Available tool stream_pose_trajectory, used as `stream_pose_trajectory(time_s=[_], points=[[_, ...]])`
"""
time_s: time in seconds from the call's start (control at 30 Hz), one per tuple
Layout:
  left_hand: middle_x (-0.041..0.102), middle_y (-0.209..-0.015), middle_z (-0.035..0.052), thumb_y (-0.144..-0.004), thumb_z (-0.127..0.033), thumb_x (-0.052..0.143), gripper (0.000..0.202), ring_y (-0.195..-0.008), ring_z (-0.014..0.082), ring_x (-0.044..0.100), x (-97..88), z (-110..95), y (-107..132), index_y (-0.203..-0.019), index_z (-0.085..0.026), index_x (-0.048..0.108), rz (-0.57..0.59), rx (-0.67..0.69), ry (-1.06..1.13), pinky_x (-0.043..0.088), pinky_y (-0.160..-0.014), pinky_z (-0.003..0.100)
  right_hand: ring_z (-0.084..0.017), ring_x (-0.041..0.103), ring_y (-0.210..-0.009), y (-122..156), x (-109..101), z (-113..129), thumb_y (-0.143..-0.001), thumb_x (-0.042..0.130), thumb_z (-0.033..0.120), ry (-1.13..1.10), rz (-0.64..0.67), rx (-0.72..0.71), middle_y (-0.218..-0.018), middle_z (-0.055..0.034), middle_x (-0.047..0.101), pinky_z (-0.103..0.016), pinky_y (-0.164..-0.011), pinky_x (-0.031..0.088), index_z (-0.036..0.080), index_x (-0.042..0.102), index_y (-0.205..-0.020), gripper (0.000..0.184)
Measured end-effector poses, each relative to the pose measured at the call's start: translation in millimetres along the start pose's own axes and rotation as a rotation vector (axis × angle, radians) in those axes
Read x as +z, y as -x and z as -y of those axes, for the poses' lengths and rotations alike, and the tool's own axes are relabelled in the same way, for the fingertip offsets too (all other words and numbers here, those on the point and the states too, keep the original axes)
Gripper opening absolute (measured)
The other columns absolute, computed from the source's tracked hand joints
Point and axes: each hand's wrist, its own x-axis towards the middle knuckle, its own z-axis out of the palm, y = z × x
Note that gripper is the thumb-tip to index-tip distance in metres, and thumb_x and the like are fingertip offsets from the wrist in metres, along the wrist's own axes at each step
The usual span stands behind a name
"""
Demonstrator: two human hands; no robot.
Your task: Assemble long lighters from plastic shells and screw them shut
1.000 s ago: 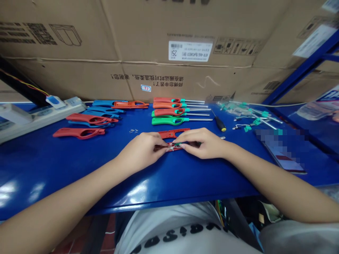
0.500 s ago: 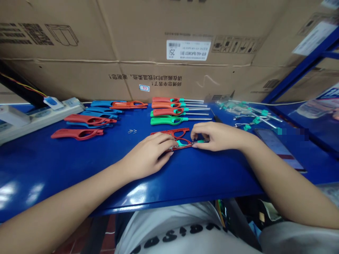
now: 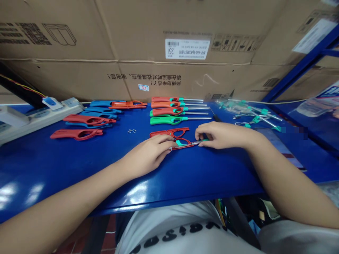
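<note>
My left hand (image 3: 152,153) is closed over the handle end of a red lighter casing half (image 3: 181,147) lying on the table. A green trigger (image 3: 181,142) sits inside it, by my left fingertips. From the casing's right end runs a thin metal rod (image 3: 195,143). My right hand (image 3: 215,135) pinches a small green collar (image 3: 204,140) at the rod's far end; the fingers partly hide it. Just behind lies a second red casing half (image 3: 169,133), apart from the first one.
Assembled lighters (image 3: 169,120) with metal tubes lie in a row behind my hands. Red casings (image 3: 66,134) and blue casings (image 3: 100,115) are at left, near a power strip (image 3: 55,114). Tiny screws (image 3: 131,131), tube parts (image 3: 261,118), a phone (image 3: 280,148) and a cardboard box (image 3: 148,42) surround them.
My right hand has shifted slightly right with the green collar, and more of the metal rod shows between it and the casing. My left hand stays on the casing half.
</note>
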Motion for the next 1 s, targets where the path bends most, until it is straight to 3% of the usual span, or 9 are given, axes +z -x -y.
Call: stream_pose_trajectory(time_s=[0.13,0.3,1.0], points=[[0.063,-0.128,0.0093,-0.102,-0.016,0.046,0.031,-0.120,0.0237,0.061,0.8,1,0,-0.126,-0.022,0.064,-0.018,0.009,-0.005,0.052,-0.103,0.040,-0.019,0.061,-0.086,-5,6,3,-0.090,0.064,0.028,-0.070,-0.082,-0.128,-0.100,-0.0072,0.068,-0.029,-0.074,0.044,0.018,0.067,-0.100,0.014],[0.064,-0.127,0.0100,-0.101,-0.016,0.047,0.031,-0.119,0.0248,0.062,1.0,1,-1,-0.126,-0.022,0.065,-0.020,0.015,-0.026,0.054,-0.101,0.042,-0.018,0.059,-0.083,-14,18,9,-0.093,0.059,0.022,-0.105,-0.136,-0.222,-0.097,-0.0064,0.065,-0.028,-0.072,0.043,0.018,0.066,-0.092,0.009],[0.066,-0.132,0.0092,-0.102,-0.018,0.047,0.035,-0.121,0.0247,0.063,7.3,8,2,-0.130,-0.025,0.067,-0.042,0.045,-0.056,0.053,-0.104,0.043,-0.014,0.057,-0.077,-15,22,7,-0.094,0.061,0.028,-0.107,-0.172,-0.226,-0.093,-0.0044,0.065,-0.025,-0.065,0.039,0.018,0.065,-0.090,0.012]])
